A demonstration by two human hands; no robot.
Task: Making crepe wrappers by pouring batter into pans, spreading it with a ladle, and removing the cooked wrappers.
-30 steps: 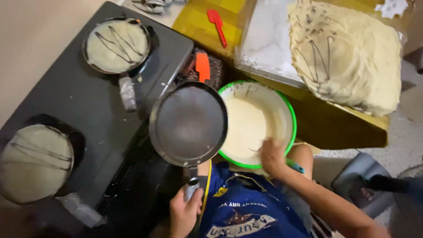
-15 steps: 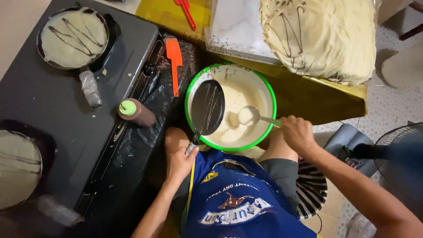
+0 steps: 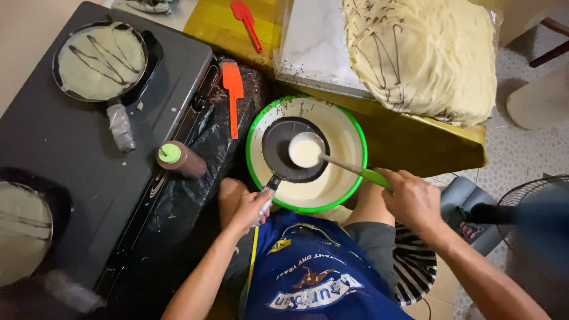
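Pan: small dark frying pan (image 3: pixel 294 149), centre of frame, held over the green-rimmed batter bowl (image 3: pixel 355 142), tilted a bit toward you.
Ladle: green-handled ladle (image 3: pixel 305 150), cup full of pale batter, sitting just over the pan's inside.
Left hand: your left hand (image 3: pixel 252 208) closed around the pan's handle, lower centre, just below the bowl rim.
Right hand: your right hand (image 3: pixel 413 198) closed on the ladle's green handle, right of centre, just beside the bowl.
Bowl: holds pale batter, sits at the edge of the yellow table (image 3: pixel 415 133).
Crepe stack: big pile of crepes (image 3: pixel 424 53) with dark drizzle lines, upper right, on the table.
Spatulas: orange spatula (image 3: pixel 233 89) lying on black plastic left of the bowl; red spatula (image 3: pixel 246 21) at top centre.
Bottle: brown squeeze bottle with green cap (image 3: pixel 181 159), on its side near the stove's (image 3: pixel 71 178) right edge.
Stove pans: pan with a drizzled crepe (image 3: pixel 99 59) upper left; second crepe pan (image 3: pixel 21 231) at the left edge, partly cut off.
Fan: dark fan (image 3: pixel 527 225) at lower right, blurred.
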